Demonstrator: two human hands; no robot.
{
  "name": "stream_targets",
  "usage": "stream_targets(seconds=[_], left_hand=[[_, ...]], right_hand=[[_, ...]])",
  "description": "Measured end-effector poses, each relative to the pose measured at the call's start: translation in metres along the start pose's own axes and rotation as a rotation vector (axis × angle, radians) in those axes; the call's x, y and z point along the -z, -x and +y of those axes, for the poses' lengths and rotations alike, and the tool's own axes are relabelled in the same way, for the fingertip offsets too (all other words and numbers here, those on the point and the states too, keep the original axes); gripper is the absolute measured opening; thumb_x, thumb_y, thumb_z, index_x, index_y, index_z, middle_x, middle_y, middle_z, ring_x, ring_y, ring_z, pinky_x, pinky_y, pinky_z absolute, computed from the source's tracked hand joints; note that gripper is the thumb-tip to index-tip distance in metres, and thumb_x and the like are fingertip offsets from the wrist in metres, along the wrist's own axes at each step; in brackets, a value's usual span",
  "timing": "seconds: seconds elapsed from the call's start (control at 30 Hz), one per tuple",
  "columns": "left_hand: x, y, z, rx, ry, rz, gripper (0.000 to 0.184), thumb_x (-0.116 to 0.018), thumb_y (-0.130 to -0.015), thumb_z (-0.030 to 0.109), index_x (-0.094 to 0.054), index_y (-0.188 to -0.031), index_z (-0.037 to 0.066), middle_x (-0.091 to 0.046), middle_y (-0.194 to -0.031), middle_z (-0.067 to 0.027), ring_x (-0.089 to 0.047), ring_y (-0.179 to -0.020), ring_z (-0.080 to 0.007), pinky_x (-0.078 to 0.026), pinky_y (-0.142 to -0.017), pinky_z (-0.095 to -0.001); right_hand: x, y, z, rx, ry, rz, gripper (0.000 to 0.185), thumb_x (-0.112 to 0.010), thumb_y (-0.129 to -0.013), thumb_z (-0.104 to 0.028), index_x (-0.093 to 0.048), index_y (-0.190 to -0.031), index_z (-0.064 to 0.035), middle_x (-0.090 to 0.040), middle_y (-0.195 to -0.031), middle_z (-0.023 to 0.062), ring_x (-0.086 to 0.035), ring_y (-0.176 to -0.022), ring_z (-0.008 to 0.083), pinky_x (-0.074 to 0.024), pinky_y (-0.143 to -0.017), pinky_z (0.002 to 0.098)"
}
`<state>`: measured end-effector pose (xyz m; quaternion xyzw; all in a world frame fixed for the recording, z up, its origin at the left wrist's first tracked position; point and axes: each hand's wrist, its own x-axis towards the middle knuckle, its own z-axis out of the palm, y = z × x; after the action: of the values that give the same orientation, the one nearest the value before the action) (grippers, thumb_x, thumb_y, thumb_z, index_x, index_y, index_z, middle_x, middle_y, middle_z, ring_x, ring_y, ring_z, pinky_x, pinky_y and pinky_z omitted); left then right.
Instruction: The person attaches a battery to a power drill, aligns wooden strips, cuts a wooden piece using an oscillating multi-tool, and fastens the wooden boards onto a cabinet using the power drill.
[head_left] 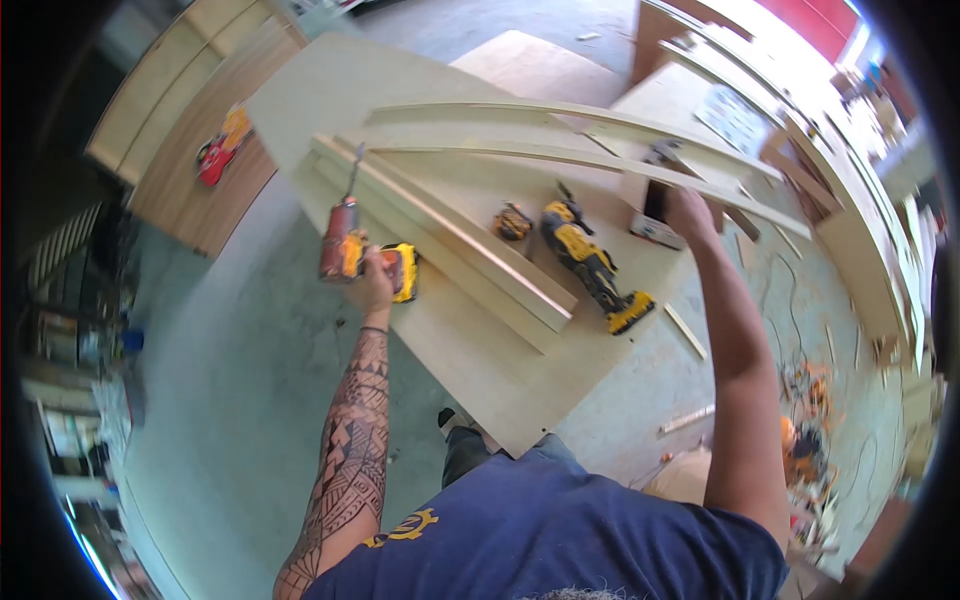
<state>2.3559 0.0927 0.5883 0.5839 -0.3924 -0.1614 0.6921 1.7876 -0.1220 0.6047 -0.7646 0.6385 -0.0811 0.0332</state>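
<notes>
My left hand [372, 288] is wrapped round the grip of a cordless drill [342, 240], held by the table's left edge with its long bit pointing away from me. The drill has a red-brown body and a yellow-and-black battery [405, 272]. On the right, my right hand [692, 213] reaches into or over a small open box [657, 229]; its fingers are mostly hidden. A yellow-and-black cordless multi-tool [580, 250] lies on the table left of that box. Beside the tool sits a small yellow-and-black item [512, 222], perhaps a tape measure.
Long wooden strips [450, 235] lie across the pale worktable [520, 385]. A red-and-yellow tool [222, 148] rests on a wooden panel at the left. Wooden boards [850, 210] stand at the right; offcuts [686, 331], cords and debris lie on the floor.
</notes>
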Motion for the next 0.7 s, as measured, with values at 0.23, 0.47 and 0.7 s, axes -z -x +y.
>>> stream_targets(seconds=[0.23, 0.47, 0.7], left_hand=[[-0.004, 0.003, 0.029, 0.034, -0.032, 0.03, 0.036, -0.067, -0.095, 0.01, -0.064, -0.128, -0.003, -0.061, -0.079, 0.0016, -0.058, -0.067, -0.0099, -0.052, -0.07, -0.0308], [-0.007, 0.003, 0.035, 0.009, -0.087, 0.069, 0.025, -0.07, -0.094, 0.019, -0.058, -0.077, 0.007, -0.065, -0.068, -0.0003, -0.065, -0.063, -0.0171, -0.052, -0.067, -0.0369], [-0.004, 0.003, 0.024, 0.031, -0.09, 0.008, 0.023, -0.068, -0.098, 0.019, -0.063, -0.112, 0.002, -0.063, -0.076, 0.0016, -0.061, -0.068, -0.0109, -0.051, -0.068, -0.0307]], right_hand=[[0.006, 0.009, 0.002, 0.179, -0.102, 0.109, 0.016, -0.069, -0.076, -0.001, -0.078, -0.089, -0.0002, -0.074, -0.095, 0.0278, -0.072, -0.097, 0.0435, -0.0564, -0.087, 0.0505], [0.024, 0.014, -0.012, 0.02, -0.163, -0.052, 0.023, -0.076, -0.079, -0.005, -0.08, -0.101, -0.0011, -0.075, -0.103, 0.0268, -0.074, -0.103, 0.0419, -0.0576, -0.089, 0.0466], [0.054, 0.106, -0.135, 0.121, -0.615, 0.496, 0.023, -0.078, -0.087, -0.006, -0.075, -0.11, -0.002, -0.071, -0.097, 0.015, -0.071, -0.088, 0.0328, -0.0572, -0.077, 0.0435]])
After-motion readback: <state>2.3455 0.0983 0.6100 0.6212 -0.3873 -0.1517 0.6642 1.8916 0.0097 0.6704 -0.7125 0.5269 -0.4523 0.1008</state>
